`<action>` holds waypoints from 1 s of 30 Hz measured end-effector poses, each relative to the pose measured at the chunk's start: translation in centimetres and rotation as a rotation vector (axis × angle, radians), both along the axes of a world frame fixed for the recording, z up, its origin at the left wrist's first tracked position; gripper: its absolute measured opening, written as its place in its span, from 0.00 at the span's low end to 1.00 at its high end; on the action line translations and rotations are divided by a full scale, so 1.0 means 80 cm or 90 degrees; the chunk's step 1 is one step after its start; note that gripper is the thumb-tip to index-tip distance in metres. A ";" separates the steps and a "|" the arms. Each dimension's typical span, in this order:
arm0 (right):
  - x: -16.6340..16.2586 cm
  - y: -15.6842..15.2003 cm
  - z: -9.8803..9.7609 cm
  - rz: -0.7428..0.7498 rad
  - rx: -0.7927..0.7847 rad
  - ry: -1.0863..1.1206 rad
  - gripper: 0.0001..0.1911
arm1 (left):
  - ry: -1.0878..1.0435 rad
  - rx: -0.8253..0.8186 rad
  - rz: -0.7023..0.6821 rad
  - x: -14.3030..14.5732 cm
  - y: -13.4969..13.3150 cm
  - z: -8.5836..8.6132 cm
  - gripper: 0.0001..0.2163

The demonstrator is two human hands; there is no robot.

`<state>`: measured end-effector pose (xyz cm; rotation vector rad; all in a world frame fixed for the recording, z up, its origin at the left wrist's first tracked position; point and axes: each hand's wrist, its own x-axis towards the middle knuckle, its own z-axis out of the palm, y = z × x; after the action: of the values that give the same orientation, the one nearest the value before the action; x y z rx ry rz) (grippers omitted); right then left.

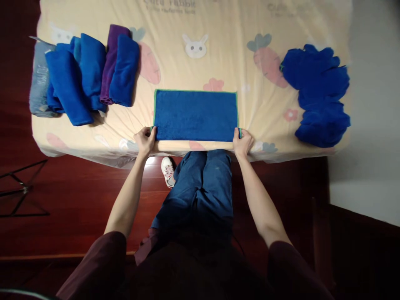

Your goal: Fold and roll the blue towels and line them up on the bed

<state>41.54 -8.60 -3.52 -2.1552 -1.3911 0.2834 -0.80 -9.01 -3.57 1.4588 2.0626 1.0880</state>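
Observation:
A blue towel (196, 114) with green edging lies flat in a rectangle near the front edge of the bed. At its near left corner, my left hand (145, 139) is closed, pinching the cloth between thumb and fingers. My right hand (243, 142) pinches the near right corner in the same way. The towel's near edge is stretched straight between both hands.
Several rolled or folded towels, blue, with a purple towel (110, 68) and a grey-blue towel (40, 83) among them, lie at the left. Crumpled blue cloths (318, 87) sit at the right. A patterned sheet (225, 62) covers the bed; a black stand (23, 189) is lower left.

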 end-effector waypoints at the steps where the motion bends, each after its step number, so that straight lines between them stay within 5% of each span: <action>1: -0.001 0.001 0.002 0.000 -0.008 -0.005 0.17 | 0.005 -0.001 0.001 -0.001 0.000 0.000 0.16; 15: 0.023 0.032 0.018 -0.009 -0.100 0.081 0.21 | 0.134 -0.071 -0.028 -0.007 0.010 0.004 0.15; 20: 0.063 0.015 0.034 -0.029 0.042 0.121 0.14 | 0.189 0.036 -0.114 -0.020 -0.013 0.027 0.20; 23: 0.075 -0.022 0.046 0.080 0.143 0.069 0.19 | 0.249 0.118 -0.291 -0.030 -0.036 0.041 0.20; 26: 0.070 -0.052 0.053 0.281 0.142 -0.016 0.20 | 0.266 0.091 -0.448 -0.034 -0.045 0.043 0.21; 30: 0.051 -0.057 0.044 0.457 0.058 -0.041 0.21 | 0.248 0.043 -0.504 -0.032 -0.033 0.031 0.23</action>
<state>45.60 -13.12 0.01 -1.5290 -2.1320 0.4029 -3.39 -11.67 -1.07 2.3641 1.3922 0.5759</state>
